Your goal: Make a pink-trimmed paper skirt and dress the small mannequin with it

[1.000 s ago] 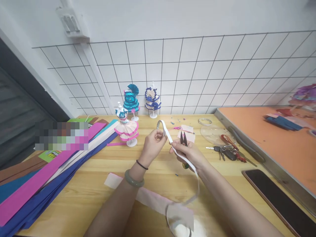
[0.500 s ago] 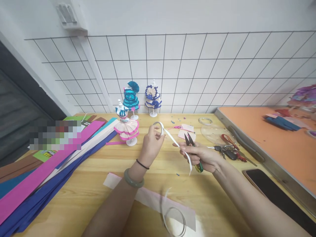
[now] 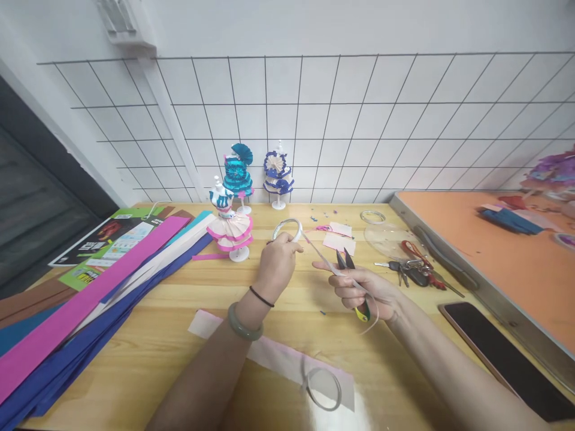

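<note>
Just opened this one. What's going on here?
A person's left hand holds a roll of white tape. A narrow strip runs from it to the right hand, which also holds scissors with the blades slightly apart; the strip's tail curls below that hand. A pink-edged paper piece lies on the wooden table, and three miniature dress forms stand beyond the hands.

White tape (image 3: 298,232), dark-bladed scissors (image 3: 349,259), pink-edged paper (image 3: 283,362)

Layout of the table (image 3: 148,365).
Left, paper strips (image 3: 103,293); behind, dress forms (image 3: 238,177); centre, tape roll (image 3: 299,230) in left hand (image 3: 277,263), scissors (image 3: 349,260) in right hand (image 3: 362,287); right, keys (image 3: 417,276) behind phone (image 3: 503,354).
</note>
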`<state>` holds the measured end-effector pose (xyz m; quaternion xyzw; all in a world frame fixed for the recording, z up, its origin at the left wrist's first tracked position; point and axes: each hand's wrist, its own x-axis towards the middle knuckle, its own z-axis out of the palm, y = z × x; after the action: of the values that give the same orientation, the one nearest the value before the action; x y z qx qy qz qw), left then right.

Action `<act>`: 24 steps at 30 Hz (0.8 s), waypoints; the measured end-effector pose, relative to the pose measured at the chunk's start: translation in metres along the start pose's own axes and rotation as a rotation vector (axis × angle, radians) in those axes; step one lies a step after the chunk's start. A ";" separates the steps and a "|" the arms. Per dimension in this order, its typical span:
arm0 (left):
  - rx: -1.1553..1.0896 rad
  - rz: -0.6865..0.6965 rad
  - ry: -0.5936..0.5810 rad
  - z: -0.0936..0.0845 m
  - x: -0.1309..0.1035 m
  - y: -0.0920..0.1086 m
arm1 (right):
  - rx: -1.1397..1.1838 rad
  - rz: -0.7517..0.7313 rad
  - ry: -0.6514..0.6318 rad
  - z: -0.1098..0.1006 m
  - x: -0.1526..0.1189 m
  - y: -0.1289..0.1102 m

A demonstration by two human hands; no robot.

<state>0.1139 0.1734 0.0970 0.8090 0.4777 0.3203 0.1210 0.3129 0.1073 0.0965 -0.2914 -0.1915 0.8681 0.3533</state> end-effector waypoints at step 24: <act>-0.342 -0.082 0.029 -0.003 0.000 0.008 | -0.193 -0.042 0.124 0.011 0.000 0.024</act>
<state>0.1178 0.1689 0.1031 0.7518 0.4505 0.4034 0.2630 0.2942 0.0898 0.0916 -0.3731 -0.2579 0.8183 0.3531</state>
